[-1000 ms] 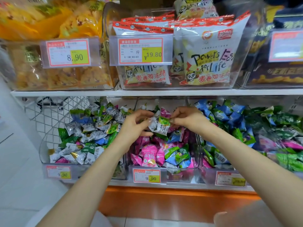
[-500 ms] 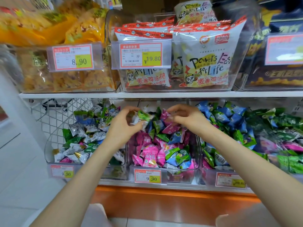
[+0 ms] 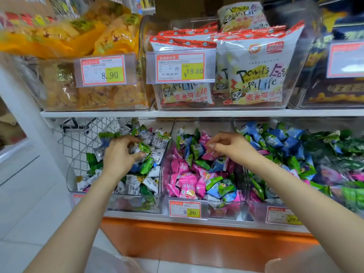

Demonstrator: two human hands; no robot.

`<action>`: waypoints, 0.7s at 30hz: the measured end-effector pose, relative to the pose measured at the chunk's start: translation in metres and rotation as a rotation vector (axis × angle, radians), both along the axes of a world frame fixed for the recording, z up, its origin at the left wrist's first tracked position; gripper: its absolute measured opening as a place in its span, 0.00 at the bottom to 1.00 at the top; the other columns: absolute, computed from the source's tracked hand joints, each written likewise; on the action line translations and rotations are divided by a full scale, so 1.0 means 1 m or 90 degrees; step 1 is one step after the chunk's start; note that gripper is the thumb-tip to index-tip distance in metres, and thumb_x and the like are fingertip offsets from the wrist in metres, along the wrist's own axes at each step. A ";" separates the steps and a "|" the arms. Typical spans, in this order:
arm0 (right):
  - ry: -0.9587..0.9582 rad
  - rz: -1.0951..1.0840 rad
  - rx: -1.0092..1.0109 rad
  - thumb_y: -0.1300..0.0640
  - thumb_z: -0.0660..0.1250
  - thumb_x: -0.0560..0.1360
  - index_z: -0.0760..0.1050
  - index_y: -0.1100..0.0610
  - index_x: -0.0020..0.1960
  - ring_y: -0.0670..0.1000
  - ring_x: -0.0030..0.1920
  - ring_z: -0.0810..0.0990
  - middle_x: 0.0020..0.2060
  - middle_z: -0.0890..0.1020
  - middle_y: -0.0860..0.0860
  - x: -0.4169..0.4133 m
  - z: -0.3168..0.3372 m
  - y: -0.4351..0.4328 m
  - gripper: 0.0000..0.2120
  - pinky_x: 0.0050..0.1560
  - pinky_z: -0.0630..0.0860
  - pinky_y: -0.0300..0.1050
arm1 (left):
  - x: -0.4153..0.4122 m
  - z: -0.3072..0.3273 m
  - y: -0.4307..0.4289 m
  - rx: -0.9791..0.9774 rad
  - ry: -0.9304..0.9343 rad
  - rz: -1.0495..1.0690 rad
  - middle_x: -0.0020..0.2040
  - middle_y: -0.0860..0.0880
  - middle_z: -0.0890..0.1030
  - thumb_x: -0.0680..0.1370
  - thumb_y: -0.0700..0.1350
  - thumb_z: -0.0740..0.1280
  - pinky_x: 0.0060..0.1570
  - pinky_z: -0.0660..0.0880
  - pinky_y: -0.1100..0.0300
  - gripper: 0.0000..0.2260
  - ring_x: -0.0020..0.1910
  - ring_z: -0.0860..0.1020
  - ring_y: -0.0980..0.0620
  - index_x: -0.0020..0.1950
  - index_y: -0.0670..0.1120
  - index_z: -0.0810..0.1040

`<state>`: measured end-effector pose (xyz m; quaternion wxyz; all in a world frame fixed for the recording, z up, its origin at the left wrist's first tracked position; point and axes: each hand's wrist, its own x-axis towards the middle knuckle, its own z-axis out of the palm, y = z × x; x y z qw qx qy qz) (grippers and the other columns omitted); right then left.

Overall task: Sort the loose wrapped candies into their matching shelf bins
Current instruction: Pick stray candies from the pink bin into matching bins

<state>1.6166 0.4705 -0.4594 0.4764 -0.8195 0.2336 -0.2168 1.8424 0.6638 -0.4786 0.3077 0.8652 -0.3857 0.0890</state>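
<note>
Left hand is pinching a green-and-white candy just over the left bin.
Its grip is curling round the wrapper, thumb below and fingers above, among the white and green sweets heaped there. The right hand is hovering over the middle bin, fingers bent, tips touching a pink candy; whether that grip is pinching it, I cannot tell. The right bin is holding mostly blue and green pieces. A price tag is showing 9.90, and snack bags are standing on the shelf above.
</note>
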 end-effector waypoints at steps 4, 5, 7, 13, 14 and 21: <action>-0.004 0.003 -0.009 0.61 0.66 0.76 0.78 0.53 0.42 0.37 0.31 0.79 0.36 0.82 0.47 0.002 -0.001 0.000 0.06 0.36 0.74 0.28 | -0.001 -0.004 -0.010 0.054 -0.059 0.063 0.60 0.43 0.78 0.68 0.48 0.76 0.53 0.71 0.49 0.19 0.60 0.73 0.40 0.57 0.47 0.78; -0.007 0.000 -0.012 0.60 0.66 0.76 0.78 0.51 0.41 0.38 0.31 0.80 0.36 0.83 0.47 0.002 -0.001 0.000 0.07 0.36 0.74 0.28 | -0.001 -0.006 -0.013 0.063 -0.070 0.071 0.61 0.43 0.77 0.69 0.48 0.75 0.55 0.70 0.49 0.19 0.61 0.71 0.40 0.58 0.47 0.78; -0.019 -0.012 -0.019 0.60 0.66 0.76 0.78 0.50 0.40 0.39 0.32 0.80 0.36 0.83 0.46 0.001 -0.002 -0.002 0.08 0.34 0.74 0.28 | -0.001 -0.010 -0.017 0.066 -0.080 0.082 0.62 0.42 0.74 0.70 0.48 0.74 0.56 0.69 0.47 0.19 0.63 0.68 0.39 0.59 0.46 0.78; -0.037 -0.030 -0.034 0.61 0.67 0.75 0.78 0.50 0.39 0.39 0.33 0.80 0.36 0.83 0.46 0.002 -0.005 -0.007 0.08 0.39 0.75 0.28 | 0.001 -0.009 -0.017 0.057 -0.054 0.093 0.63 0.41 0.73 0.71 0.52 0.73 0.56 0.67 0.47 0.21 0.65 0.65 0.39 0.61 0.45 0.77; -0.027 -0.033 -0.059 0.61 0.67 0.75 0.78 0.50 0.40 0.39 0.35 0.80 0.37 0.82 0.45 0.002 -0.006 -0.007 0.08 0.39 0.74 0.28 | 0.000 -0.008 -0.015 0.053 -0.058 0.088 0.63 0.41 0.73 0.71 0.52 0.73 0.56 0.66 0.48 0.21 0.64 0.66 0.39 0.61 0.46 0.78; 0.145 0.085 -0.430 0.54 0.68 0.75 0.76 0.48 0.61 0.49 0.59 0.70 0.60 0.76 0.48 0.026 -0.014 -0.005 0.15 0.56 0.65 0.39 | 0.004 -0.003 -0.001 0.014 -0.070 0.045 0.55 0.39 0.78 0.69 0.52 0.74 0.52 0.70 0.48 0.19 0.57 0.72 0.38 0.56 0.46 0.80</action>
